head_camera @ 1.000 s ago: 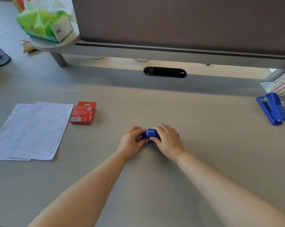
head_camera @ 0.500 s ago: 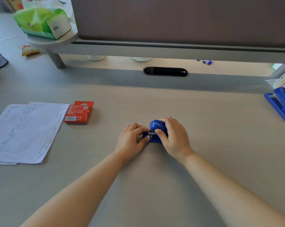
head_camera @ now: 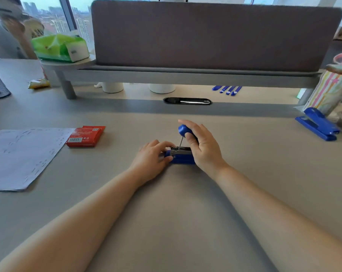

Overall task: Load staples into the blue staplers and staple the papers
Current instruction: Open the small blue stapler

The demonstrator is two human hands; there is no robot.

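Fingers [head_camera: 164, 144] of the left hand [head_camera: 150, 157] curl over the left end of a blue stapler [head_camera: 182, 159], pinching its base against the table [head_camera: 185, 213] at the centre of the view. The right hand [head_camera: 204, 147] grips the stapler's lid [head_camera: 184, 130], thumb and fingers wrapped round it, and holds it swung up and away from the base. The metal staple channel lies exposed, with a thin rod slanting from it up to the lid. Whether staples sit in the channel cannot be told. To the left, a red staple box [head_camera: 85, 136] lies flat on the table, just beside the right edge of the papers [head_camera: 22, 156], a printed stack spread at the far left. A second stapler [head_camera: 317, 124], also blue, rests at the far right near a striped cup [head_camera: 330, 91]. Behind, a raised shelf [head_camera: 185, 76] carries a grey divider [head_camera: 205, 36] and, at its left end, a green tissue box [head_camera: 60, 48]. Blue pens [head_camera: 226, 89] lie beneath the shelf, beyond a dark cable slot [head_camera: 187, 101].
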